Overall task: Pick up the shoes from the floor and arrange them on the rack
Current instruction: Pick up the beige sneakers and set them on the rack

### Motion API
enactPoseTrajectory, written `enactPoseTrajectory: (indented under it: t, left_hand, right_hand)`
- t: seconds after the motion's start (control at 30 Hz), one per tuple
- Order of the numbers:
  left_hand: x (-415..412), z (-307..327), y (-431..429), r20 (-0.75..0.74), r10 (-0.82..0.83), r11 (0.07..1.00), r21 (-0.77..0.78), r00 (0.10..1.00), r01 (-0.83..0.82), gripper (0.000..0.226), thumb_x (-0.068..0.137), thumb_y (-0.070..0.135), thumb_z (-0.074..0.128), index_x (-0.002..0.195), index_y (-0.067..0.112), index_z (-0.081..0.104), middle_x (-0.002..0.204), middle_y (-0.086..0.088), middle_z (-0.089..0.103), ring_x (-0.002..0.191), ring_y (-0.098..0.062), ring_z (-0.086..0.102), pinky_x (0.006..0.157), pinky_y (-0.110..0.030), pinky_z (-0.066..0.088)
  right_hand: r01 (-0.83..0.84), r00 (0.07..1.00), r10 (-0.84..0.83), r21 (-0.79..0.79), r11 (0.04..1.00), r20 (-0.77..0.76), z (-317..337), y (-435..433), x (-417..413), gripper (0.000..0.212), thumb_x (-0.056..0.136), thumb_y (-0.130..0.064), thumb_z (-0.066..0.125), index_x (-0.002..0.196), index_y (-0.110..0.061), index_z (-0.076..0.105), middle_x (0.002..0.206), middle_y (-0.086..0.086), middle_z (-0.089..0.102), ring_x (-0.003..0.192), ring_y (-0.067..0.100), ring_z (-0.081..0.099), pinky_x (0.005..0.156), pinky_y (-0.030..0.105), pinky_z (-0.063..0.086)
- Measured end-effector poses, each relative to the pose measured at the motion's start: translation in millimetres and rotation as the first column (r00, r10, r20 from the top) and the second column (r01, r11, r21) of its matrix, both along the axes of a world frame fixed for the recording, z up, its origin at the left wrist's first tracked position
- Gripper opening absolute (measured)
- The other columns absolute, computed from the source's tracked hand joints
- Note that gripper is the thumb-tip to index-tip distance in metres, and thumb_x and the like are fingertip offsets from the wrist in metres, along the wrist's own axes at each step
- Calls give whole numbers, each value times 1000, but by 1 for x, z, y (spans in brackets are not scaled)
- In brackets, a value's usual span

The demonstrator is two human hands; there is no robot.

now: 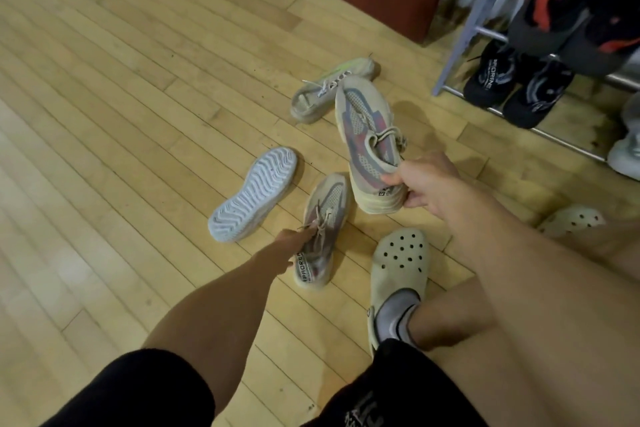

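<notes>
- Nearest: cream perforated foam clog [398, 270] worn on the foot, planted on the pale wooden plank floor [121, 114]; not part of the job.
- Just beyond, left hand [289, 248] reaching down to the beige-and-grey mesh sneaker on the floor [322, 229], fingers [304, 234] closed at the tongue and laces near the collar; shoe not yet lifted, judging by how flat it lies.
- To the right, right hand [426, 184] pinching the heel of its matching beige mesh sneaker [370, 142], thumb on the collar, fingers wrapped under the foam sole; toe pointing away, clear of the floor.
- Likely light and easy: soft knit upper that gives under a pinch, springy thick sole. Best held at the stiffer heel counter or collar; laces alone would let the shoe swing.
- Left of the pair, white-soled sneaker lying upside down [252, 194], ribbed tread showing; probably needs flipping.
- Farther off, tan sneaker with green accent and white laces [329, 90], on its side.
- Farthest, at upper right, grey metal tube shoe rack [460, 35] holding a pair of black sneakers [519, 90] low down and dark shoes above.
</notes>
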State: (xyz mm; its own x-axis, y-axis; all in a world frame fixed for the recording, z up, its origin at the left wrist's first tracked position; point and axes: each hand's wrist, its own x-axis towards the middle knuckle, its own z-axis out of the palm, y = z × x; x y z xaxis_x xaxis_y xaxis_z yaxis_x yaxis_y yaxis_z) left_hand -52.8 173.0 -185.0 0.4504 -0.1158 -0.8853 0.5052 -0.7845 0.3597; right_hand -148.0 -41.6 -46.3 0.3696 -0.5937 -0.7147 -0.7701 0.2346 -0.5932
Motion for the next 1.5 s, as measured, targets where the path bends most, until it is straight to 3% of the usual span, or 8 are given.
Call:
enactPoseTrajectory:
  t: [0.2,0.4,0.6,0.87,1.03,1.23,1.43,1.5]
  left_hand:
    - [-29,-23,12,198,-418,901,219,887,375,66,78,33,71,135,21,40,128,-13,44,111,-34,52,91,-45,52]
    - [-37,1,3,68,-151,981,134,986,141,42,82,24,67,117,7,51,115,-10,57,100,-28,57,75,-40,57]
    - [-36,42,-6,-176,76,994,-68,981,-89,29,80,-4,64,107,4,58,112,-12,55,95,-29,51,88,-49,54]
    - [8,129,-25,4,243,907,-356,970,-226,18,77,0,69,91,3,58,89,-11,62,77,-24,60,75,-46,57]
    - [34,208,-56,155,177,877,-473,972,-84,19,75,4,73,89,2,60,87,-11,62,80,-27,62,60,-39,59]
    - [19,278,-119,268,31,830,-543,963,124,32,72,6,78,101,1,64,98,-14,62,87,-28,58,52,-34,59]
    - [-12,327,-201,321,-142,782,-543,936,305,35,73,2,77,104,-3,62,90,-9,64,75,-23,63,59,-38,56]
    - [-20,336,-230,316,-183,768,-545,931,336,38,73,3,78,107,-4,62,90,-9,66,73,-22,65,61,-39,57]
  right_hand:
    - [-55,997,53,-33,998,-52,0,2,-18,39,71,-17,84,105,-4,70,101,15,73,88,32,71,83,42,59]
    - [-50,998,49,-28,998,-39,7,0,-31,43,75,-9,80,116,-1,66,107,17,72,93,31,69,87,42,57]
    - [-61,998,61,10,998,-7,30,9,-38,33,80,0,72,111,-2,65,93,11,65,85,25,63,77,32,53]
    - [-9,989,24,-102,995,145,82,-7,-28,15,70,0,74,83,-3,68,91,17,71,74,23,67,58,29,55]
    - [88,968,-54,-133,987,246,127,-24,-34,42,64,-7,79,104,1,69,112,14,67,89,29,68,59,32,58]
    - [261,923,-192,-176,949,334,178,-66,-88,21,67,-4,77,86,0,70,88,14,68,68,25,67,60,33,59]
    - [474,838,-381,-174,863,390,205,-119,-143,27,68,0,76,92,4,67,97,23,71,80,34,73,72,49,61]
    - [530,800,-435,-147,835,412,210,-138,-153,16,72,4,74,85,4,64,87,23,70,60,25,72,58,41,61]
